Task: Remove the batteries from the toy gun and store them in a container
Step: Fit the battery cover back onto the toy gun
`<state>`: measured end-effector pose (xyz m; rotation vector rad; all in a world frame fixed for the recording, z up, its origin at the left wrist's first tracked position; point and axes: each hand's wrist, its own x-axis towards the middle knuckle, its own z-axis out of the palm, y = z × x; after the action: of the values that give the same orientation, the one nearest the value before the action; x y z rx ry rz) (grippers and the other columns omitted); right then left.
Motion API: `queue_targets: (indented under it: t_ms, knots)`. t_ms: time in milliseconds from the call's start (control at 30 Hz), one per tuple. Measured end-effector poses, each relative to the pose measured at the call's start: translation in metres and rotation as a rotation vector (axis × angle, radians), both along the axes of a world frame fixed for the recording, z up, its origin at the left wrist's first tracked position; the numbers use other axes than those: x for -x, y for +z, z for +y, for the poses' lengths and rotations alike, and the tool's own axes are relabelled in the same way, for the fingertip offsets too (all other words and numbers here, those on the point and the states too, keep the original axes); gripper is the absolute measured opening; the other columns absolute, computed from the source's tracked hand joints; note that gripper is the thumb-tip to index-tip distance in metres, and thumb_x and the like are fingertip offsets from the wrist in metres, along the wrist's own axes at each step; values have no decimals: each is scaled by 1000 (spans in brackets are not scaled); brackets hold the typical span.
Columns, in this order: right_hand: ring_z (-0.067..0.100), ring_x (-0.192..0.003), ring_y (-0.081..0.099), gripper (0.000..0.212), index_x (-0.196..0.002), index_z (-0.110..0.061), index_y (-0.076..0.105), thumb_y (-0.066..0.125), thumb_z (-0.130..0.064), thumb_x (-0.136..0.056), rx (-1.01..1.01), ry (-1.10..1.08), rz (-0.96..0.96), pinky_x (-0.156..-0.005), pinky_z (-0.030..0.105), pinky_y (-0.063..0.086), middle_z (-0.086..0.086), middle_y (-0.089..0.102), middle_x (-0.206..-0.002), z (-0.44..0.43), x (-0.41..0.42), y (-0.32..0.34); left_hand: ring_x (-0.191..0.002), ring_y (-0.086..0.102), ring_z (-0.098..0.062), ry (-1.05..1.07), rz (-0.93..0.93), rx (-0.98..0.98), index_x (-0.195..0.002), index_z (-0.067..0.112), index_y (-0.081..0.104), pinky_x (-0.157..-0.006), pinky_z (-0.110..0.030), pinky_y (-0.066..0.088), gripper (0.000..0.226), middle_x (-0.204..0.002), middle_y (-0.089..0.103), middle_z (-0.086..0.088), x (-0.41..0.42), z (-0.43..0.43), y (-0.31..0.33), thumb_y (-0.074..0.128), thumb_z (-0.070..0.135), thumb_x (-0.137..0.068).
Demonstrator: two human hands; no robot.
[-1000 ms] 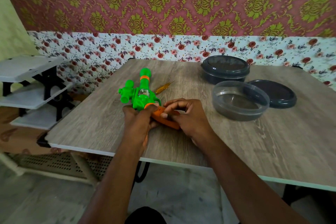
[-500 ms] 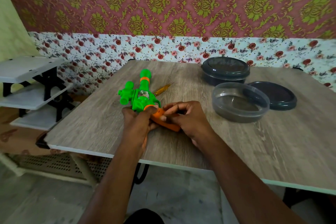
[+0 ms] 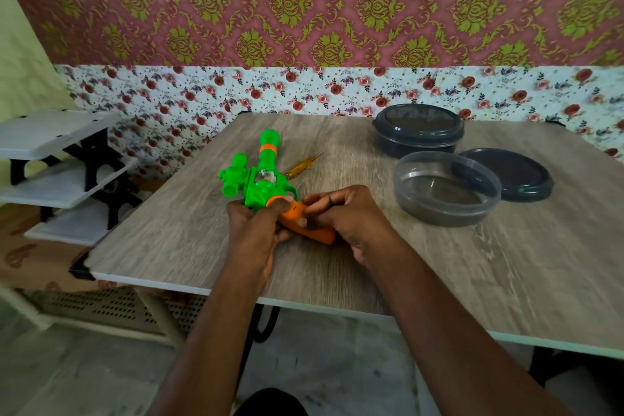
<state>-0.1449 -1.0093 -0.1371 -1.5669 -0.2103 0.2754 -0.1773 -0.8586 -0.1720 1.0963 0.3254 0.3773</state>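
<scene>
Toy gun [image 3: 260, 179] lies flat, long axis running away from both hands, barrel far, orange grip [image 3: 314, 233] near. Left hand [image 3: 256, 230] grips the gun's rear; right hand [image 3: 347, 216] pinches the orange grip. Open container [image 3: 445, 189] sits beyond the right hand, the nearer one.

Left grip [image 3: 256, 230], right grip [image 3: 351, 218] bare; forearms [image 3: 439, 324] unsleeved.

toy gun [image 3: 261, 179] on table [image 3: 472, 267], left of open container [image 3: 445, 191]
</scene>
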Motion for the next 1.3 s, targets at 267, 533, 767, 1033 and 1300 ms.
queue_targets:
  t_ms: [267, 533, 767, 1033, 1300]
  knots:
    - [24, -99, 72, 19, -70, -3, 76, 78, 16, -72, 62, 26, 68, -74, 30, 59, 10, 78, -103, 0, -3, 7, -93, 76, -42, 3, -1, -7, -138, -1, 45, -71, -51, 64, 75, -121, 72, -28, 2, -2, 4, 84, 10, -75]
    - [25, -102, 72, 28, -61, -15, 78, 76, 10, -73, 58, -50, 59, -78, 34, 59, 8, 80, -92, 5, 1, 3, -104, 77, -38, 22, 45, -12, -135, 6, 40, -72, -50, 65, 61, -123, 72, -23, 0, -2, 4, 78, 1, -89]
    - [21, -98, 71, 27, -63, -11, 74, 75, 13, -75, 66, -9, 26, -76, 32, 59, 7, 79, -97, 3, 6, 8, -95, 77, -38, 15, 19, -18, -132, 5, 43, -73, -53, 65, 55, -117, 74, -24, 1, -2, 3, 76, -1, -89]
    - [34, -94, 71, 27, -84, -2, 78, 78, 5, -58, 141, -120, 141, -81, 48, 62, 22, 76, -96, 9, 2, 14, -88, 78, -33, 0, -7, -11, -135, 4, 44, -75, -54, 65, 57, -115, 75, -22, 3, -3, 5, 77, -1, -89]
    - [28, -101, 70, 32, -66, -10, 75, 65, 18, -78, 105, -39, 94, -74, 32, 57, 16, 78, -101, 3, 4, 12, -103, 76, -40, 9, 15, -6, -135, 5, 42, -75, -56, 65, 58, -120, 72, -24, 2, -3, 4, 77, -1, -89]
